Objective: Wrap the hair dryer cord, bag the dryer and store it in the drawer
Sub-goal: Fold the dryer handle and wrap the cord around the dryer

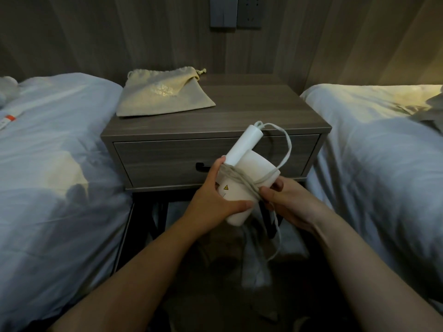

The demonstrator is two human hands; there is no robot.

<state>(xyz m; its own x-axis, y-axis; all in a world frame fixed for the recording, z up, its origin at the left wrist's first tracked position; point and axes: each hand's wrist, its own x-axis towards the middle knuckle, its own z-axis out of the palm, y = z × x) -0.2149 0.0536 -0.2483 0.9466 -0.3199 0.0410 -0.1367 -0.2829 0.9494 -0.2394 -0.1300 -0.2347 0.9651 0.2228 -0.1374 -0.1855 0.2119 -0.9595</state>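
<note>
Dim room; warm light falls on the right bed (374,101), the floor lies shadowed, edges bend outward.

A wooden nightstand (251,109) stands between two white beds (55,164) against a dim panelled wall (143,39).

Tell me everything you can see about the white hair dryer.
The white plastic hair dryer has a cylindrical handle pointing up and away and a wider barrel bearing a yellow warning triangle. Its pale cord is looped several times around the body, with slack hanging below. The left hand grips the barrel; the right hand holds the cord, before the closed drawer.
</note>
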